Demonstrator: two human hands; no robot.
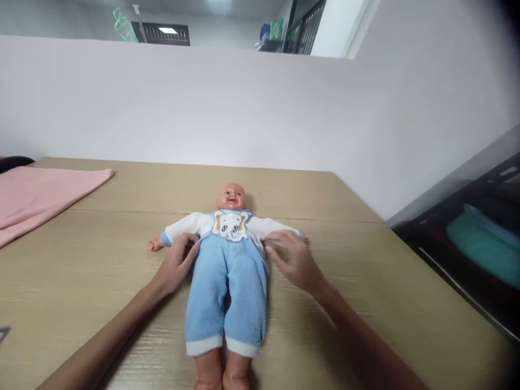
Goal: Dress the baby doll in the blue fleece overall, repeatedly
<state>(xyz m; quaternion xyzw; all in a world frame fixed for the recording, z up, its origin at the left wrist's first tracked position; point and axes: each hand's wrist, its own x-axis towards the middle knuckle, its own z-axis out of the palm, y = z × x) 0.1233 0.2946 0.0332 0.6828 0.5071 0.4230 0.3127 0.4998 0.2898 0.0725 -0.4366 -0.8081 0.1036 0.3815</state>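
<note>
A baby doll lies on its back on the table, head away from me and arms spread to both sides. It wears a white and light blue fleece outfit with an elephant face on the chest. My left hand rests against the doll's side below its arm, thumb and fingers apart at the cloth. On the opposite side, my right hand is slightly blurred, its fingers apart beside the waist and over the doll's sleeve. Whether its fingertips touch the cloth, I cannot tell. The doll's feet run out of view at the bottom.
The wooden table meets a white partition wall at the back. A pink cloth lies at the left, beside a black object. Beyond the right edge stands a dark frame with a teal item in it.
</note>
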